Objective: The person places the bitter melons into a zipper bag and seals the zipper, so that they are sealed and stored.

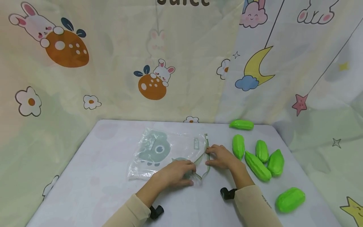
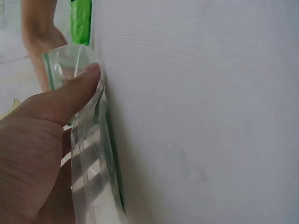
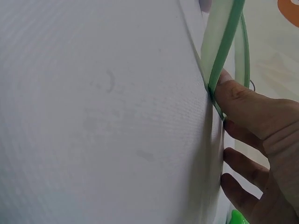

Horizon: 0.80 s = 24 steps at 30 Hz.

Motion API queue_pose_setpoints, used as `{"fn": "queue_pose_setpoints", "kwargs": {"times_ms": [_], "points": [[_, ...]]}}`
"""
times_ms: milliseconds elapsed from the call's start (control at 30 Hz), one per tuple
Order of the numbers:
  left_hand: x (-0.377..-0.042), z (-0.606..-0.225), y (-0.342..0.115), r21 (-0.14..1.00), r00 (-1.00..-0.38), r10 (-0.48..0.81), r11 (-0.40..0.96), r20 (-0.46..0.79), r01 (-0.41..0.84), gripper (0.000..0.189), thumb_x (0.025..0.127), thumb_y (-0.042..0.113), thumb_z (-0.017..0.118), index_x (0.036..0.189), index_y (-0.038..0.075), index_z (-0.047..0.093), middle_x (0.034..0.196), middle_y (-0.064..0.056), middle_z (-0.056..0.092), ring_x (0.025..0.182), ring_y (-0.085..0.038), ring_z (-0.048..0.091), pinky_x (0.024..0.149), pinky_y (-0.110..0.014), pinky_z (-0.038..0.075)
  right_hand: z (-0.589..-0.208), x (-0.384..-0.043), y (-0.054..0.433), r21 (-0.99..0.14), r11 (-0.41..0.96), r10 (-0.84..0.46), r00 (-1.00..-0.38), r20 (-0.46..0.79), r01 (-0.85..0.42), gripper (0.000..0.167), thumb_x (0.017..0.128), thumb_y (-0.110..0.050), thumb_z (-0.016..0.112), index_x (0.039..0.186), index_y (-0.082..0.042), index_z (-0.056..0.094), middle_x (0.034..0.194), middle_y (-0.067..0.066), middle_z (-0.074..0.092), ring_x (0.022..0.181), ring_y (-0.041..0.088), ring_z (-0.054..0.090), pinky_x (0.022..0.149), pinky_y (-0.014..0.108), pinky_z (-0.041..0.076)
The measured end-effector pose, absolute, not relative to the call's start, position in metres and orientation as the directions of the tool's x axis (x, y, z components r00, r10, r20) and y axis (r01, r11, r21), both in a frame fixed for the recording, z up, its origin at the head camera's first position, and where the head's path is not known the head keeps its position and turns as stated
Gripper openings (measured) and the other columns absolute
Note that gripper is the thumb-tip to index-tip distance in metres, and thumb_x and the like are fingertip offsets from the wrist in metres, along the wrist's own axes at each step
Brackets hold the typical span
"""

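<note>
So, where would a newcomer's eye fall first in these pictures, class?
Probably on the six bright green, oblong objects scattered at the right of the white table. Next comes a clear plastic bag mid-table with a grey-green cartoon print, the left hand and right hand at its green-edged opening.

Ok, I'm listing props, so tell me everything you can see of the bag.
The bag is clear, crinkled and plastic-looking, with a grey-green print and green strips along its mouth. It lies on the white table, mouth parted and facing right in the head view. The left hand holds one side of the mouth, the right hand the other. No contents show.
</note>
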<state>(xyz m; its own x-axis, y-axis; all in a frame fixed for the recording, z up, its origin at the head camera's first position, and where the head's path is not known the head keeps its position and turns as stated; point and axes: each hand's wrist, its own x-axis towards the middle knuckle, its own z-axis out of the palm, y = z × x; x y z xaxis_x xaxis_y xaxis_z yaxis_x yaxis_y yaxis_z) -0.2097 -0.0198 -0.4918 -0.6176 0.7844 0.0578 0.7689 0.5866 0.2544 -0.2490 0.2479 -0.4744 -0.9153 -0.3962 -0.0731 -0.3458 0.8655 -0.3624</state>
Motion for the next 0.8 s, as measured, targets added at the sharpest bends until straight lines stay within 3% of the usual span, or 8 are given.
{"fn": "queue_pose_setpoints", "kwargs": {"times_ms": [100,267,467,600,800], "points": [[-0.211,-0.492,-0.022,0.274,-0.627,0.774,0.586,0.091,0.763,0.043,0.090,0.049,0.076,0.122,0.029,0.057,0.114,0.014,0.059,0.101,-0.006,0.057,0.090,-0.029,0.051,-0.472,-0.248,0.248,-0.347,0.867,-0.404,-0.912,-0.068,-0.358,0.051,0.088,-0.040,0.080,0.131,-0.013,0.070,0.138,0.014,0.062,0.123,0.041,0.056,0.105,0.057,0.046],[-0.211,-0.489,-0.021,0.348,-0.625,0.767,0.553,0.142,0.757,0.048,0.092,0.042,0.077,0.129,0.023,0.053,0.120,0.010,0.060,0.098,-0.007,0.057,0.088,-0.028,0.052,-0.469,-0.248,0.252,-0.342,0.868,-0.402,-0.914,-0.060,-0.360,0.052,0.088,-0.037,0.081,0.131,-0.010,0.070,0.140,0.016,0.061,0.123,0.043,0.056,0.106,0.058,0.045],[-0.209,-0.486,-0.024,0.442,-0.693,0.699,0.573,0.178,0.690,0.051,0.094,0.037,0.076,0.132,0.019,0.048,0.117,0.007,0.063,0.088,-0.007,0.060,0.079,-0.029,0.055,-0.473,-0.249,0.252,-0.365,0.855,-0.413,-0.909,-0.050,-0.368,0.053,0.087,-0.037,0.082,0.130,-0.009,0.069,0.140,0.015,0.061,0.123,0.042,0.056,0.106,0.057,0.045],[-0.208,-0.486,-0.027,0.450,-0.694,0.687,0.561,0.216,0.695,0.051,0.094,0.036,0.076,0.133,0.018,0.049,0.117,0.006,0.063,0.081,-0.008,0.058,0.074,-0.027,0.054,-0.475,-0.249,0.249,-0.368,0.848,-0.426,-0.903,-0.048,-0.381,0.054,0.087,-0.037,0.082,0.130,-0.008,0.069,0.136,0.015,0.063,0.121,0.042,0.057,0.105,0.056,0.046],[-0.212,-0.484,-0.034,0.410,-0.661,0.690,0.533,0.296,0.740,0.047,0.093,0.031,0.076,0.131,0.015,0.053,0.124,0.006,0.063,0.091,-0.010,0.063,0.082,-0.029,0.056,-0.474,-0.247,0.245,-0.360,0.848,-0.431,-0.901,-0.040,-0.389,0.054,0.087,-0.036,0.082,0.131,-0.007,0.069,0.131,0.013,0.064,0.118,0.040,0.058,0.102,0.055,0.047]]}}
